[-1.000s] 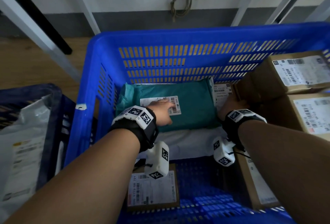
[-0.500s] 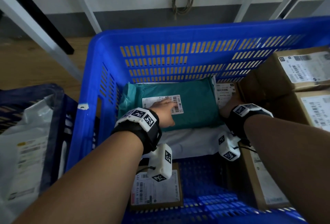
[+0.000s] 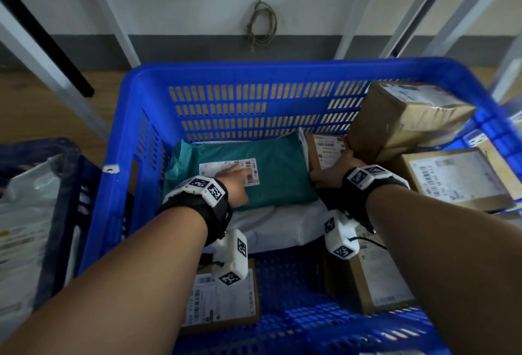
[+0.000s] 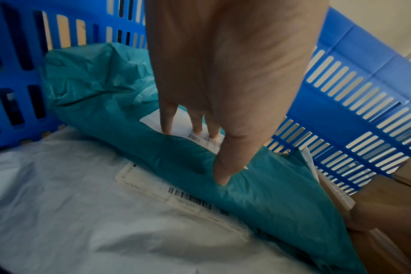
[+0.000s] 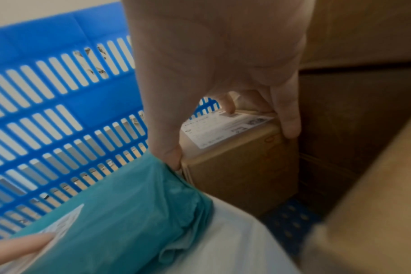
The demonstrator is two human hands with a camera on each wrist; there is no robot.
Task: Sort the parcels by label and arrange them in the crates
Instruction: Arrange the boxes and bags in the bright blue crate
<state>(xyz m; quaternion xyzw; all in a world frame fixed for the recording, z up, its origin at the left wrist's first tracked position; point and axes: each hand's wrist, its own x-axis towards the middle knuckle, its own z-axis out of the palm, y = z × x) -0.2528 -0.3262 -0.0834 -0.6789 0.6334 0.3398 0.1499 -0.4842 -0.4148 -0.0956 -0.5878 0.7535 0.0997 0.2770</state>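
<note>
pressing teal mailer (image 3: 271, 168) with flat left hand (image 3: 236, 185); right hand (image 3: 332, 171) grips small box (image 5: 235, 148).

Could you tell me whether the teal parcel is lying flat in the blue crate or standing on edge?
Flat: the teal parcel lies label-up on a white mailer inside the blue crate, the left hand pressing its label.

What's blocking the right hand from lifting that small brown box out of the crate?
The right hand already grips the small brown box, so nothing lies between them. A larger tilted cardboard box leans over its right side, and the teal mailer presses against its left. Both crowd the way up.
</note>
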